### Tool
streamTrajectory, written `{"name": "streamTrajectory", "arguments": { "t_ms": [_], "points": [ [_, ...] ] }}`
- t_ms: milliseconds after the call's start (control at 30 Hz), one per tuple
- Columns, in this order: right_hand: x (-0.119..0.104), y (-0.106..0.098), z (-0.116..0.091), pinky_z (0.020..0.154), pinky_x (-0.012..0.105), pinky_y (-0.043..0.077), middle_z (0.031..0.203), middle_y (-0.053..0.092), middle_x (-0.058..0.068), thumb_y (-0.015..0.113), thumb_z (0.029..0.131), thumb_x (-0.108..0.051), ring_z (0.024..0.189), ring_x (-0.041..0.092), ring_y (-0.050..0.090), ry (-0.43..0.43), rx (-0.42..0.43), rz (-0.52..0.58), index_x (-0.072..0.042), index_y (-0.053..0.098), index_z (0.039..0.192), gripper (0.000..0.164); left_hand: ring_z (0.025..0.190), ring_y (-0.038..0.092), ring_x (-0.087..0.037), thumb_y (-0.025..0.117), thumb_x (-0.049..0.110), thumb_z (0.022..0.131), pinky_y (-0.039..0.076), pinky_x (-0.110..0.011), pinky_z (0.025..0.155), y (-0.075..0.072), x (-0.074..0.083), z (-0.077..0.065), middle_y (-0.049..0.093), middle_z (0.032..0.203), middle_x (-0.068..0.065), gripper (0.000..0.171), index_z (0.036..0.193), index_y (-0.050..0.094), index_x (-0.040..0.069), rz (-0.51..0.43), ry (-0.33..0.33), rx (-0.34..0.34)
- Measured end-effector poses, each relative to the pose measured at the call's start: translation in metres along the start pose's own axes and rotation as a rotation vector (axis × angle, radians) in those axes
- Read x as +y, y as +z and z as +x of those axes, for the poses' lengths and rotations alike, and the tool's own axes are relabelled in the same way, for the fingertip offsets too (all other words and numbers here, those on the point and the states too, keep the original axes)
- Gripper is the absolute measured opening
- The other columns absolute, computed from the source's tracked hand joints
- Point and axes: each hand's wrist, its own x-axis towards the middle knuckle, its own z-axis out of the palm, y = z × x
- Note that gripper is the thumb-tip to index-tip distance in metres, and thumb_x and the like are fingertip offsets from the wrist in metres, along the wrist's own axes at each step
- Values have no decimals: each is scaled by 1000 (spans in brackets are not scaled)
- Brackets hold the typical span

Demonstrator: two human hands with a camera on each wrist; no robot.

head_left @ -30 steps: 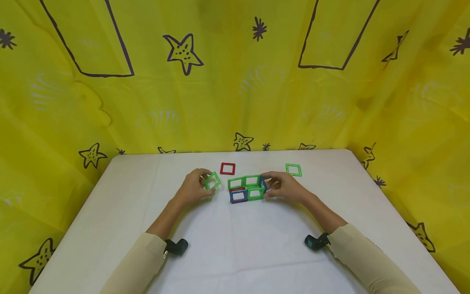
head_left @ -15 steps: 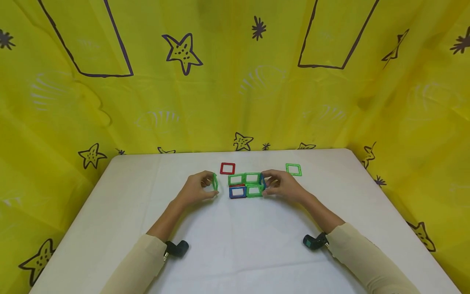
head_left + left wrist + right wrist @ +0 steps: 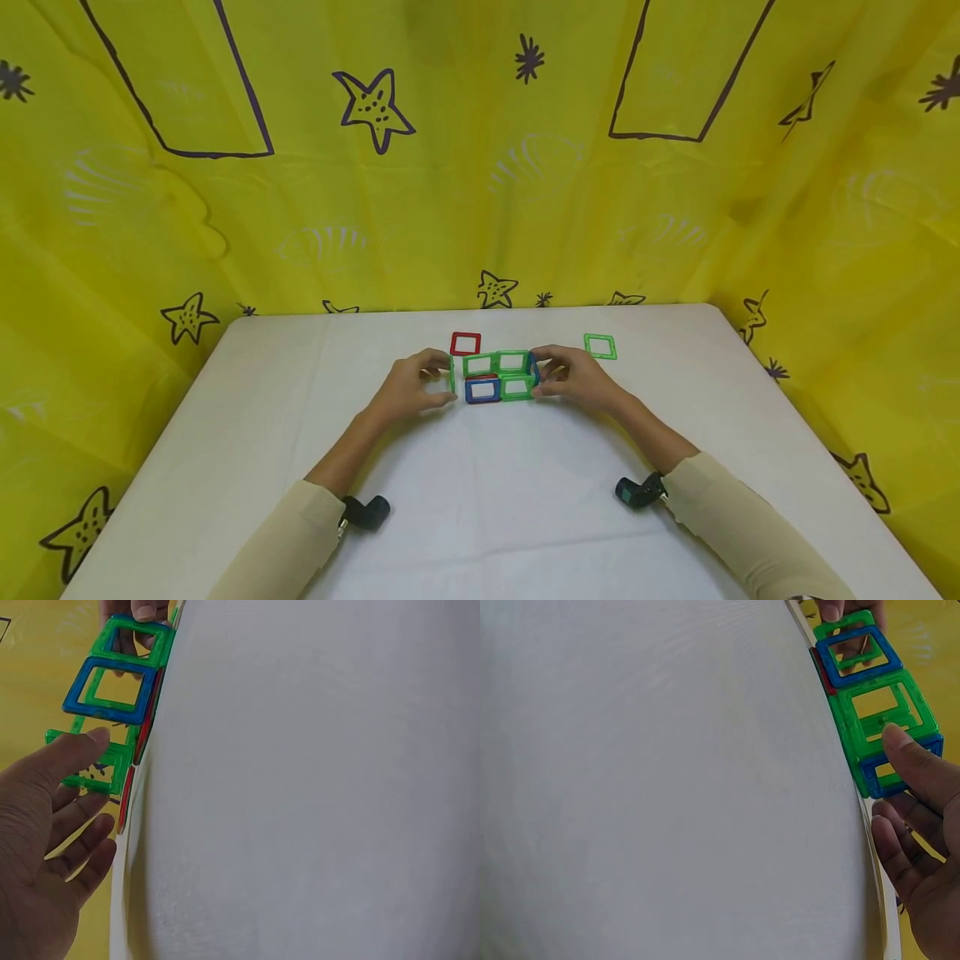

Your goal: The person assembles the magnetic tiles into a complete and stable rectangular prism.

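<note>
In the head view my left hand [image 3: 411, 385] pinches a green square magnetic tile [image 3: 452, 375], held upright and edge-on, between thumb and fingertips. Just right of it stands a low open box of magnetic tiles. Its front has a blue tile [image 3: 105, 716] on the left and a green tile [image 3: 517, 398] on the right, with more green tiles along the back. Red shows low down inside. At the box's right end, my right hand [image 3: 573, 375] grips a blue end tile [image 3: 867, 776], thumb in front and fingers behind. The box's left end stands open, facing the held tile.
A loose red square tile [image 3: 453, 343] lies behind the box, and a loose green one [image 3: 599, 337] lies at the back right. All sit on a white-covered table [image 3: 487, 500]. A yellow printed curtain [image 3: 450, 208] hangs behind and at both sides.
My left hand has moved right, turning the green tile from slanted to upright and edge-on, close to the box's open end. My right hand has stayed at the right end; the box has shifted slightly left.
</note>
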Motion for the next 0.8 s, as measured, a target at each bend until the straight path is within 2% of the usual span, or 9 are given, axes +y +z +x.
{"name": "streamTrajectory", "arguments": {
  "t_ms": [233,400,567,800],
  "points": [
    [1,0,1,83,32,56,112,72,7,91,83,-11,96,23,68,-3,-4,0,-1,63,141,65,102,69,-32,93,8,79,57,-44,94,4,5,2,75,114,-15,55,124,64,-3,11,5,-7],
    [0,0,0,84,32,56,113,72,7,91,84,-13,97,23,68,-3,-7,2,-1,63,141,65,101,68,-31,92,6,80,56,-44,95,7,8,3,75,116,-15,55,125,63,-4,-6,-16,-16],
    [-1,2,0,85,35,56,113,72,7,92,83,-15,97,22,68,0,-10,4,-2,64,141,66,102,66,-28,91,8,81,56,-42,96,10,9,3,74,118,-13,56,128,62,-2,16,-45,-26],
    [0,2,0,87,39,56,120,71,8,92,83,-18,98,22,68,-4,-13,-4,-3,64,141,66,111,64,-31,89,5,81,53,-45,99,6,10,4,69,129,-14,67,139,57,0,46,-70,-77]
  ]
}}
